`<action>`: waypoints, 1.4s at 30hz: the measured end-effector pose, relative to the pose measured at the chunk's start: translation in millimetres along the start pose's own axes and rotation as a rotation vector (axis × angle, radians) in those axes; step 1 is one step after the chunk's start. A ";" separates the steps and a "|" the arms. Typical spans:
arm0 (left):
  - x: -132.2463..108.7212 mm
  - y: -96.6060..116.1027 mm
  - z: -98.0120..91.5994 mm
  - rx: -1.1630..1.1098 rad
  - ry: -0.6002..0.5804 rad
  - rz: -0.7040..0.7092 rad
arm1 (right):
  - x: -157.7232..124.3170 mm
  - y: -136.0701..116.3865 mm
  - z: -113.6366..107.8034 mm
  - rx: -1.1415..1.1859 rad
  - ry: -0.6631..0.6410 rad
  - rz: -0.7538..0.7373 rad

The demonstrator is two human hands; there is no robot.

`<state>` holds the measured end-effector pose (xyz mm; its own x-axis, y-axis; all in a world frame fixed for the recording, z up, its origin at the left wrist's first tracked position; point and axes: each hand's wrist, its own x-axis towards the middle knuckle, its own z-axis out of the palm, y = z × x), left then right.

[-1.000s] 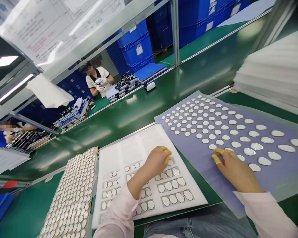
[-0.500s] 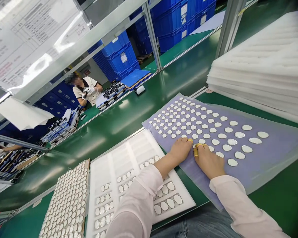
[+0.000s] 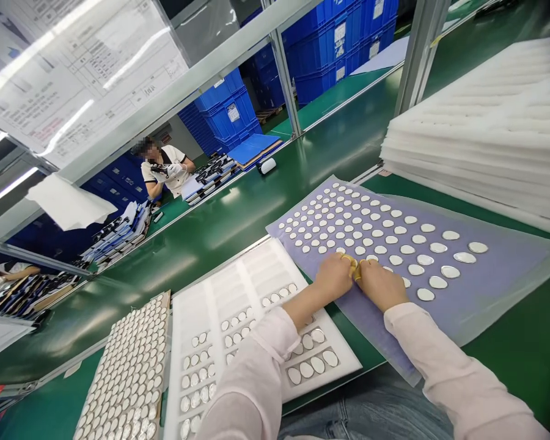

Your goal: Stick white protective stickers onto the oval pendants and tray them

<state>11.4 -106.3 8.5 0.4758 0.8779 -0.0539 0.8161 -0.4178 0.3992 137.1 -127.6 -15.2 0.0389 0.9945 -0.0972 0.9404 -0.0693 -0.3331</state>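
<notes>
Over the near edge of a purple sheet [image 3: 467, 299], my left hand [image 3: 333, 278] and my right hand [image 3: 381, 282] meet, fingertips together in a pinch. Yellow finger covers are on several fingers. Whatever they hold is hidden between the fingers. Rows of white oval discs with thin grey rims lie on the sheet; one such disc [image 3: 426, 294] is right of my right hand. Below my left forearm is a white foam tray [image 3: 190, 305], with more oval discs standing in groups in its slots and its far part holding none.
A board densely packed with oval discs [image 3: 128, 366] lies left of the tray. Stacked white foam trays [image 3: 476, 134] stand at the right. A metal post [image 3: 417, 58] rises behind the bench. Across the green belt, a co-worker [image 3: 167, 171] in white gloves handles a dark item.
My right hand has come left and its fingertips now meet those of my left hand. The camera view has shifted slightly. Across the belt, the co-worker has raised the dark item.
</notes>
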 end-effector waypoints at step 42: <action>-270.0 34.7 -14.7 -1.184 0.511 -0.044 | -180.7 -49.9 -12.0 1.038 -0.143 -0.677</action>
<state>-93.6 -354.4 50.4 0.0623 0.9849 0.1618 -0.0830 -0.1565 0.9842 87.3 -302.9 30.3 -0.4472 0.8414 0.3035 0.0439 0.3595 -0.9321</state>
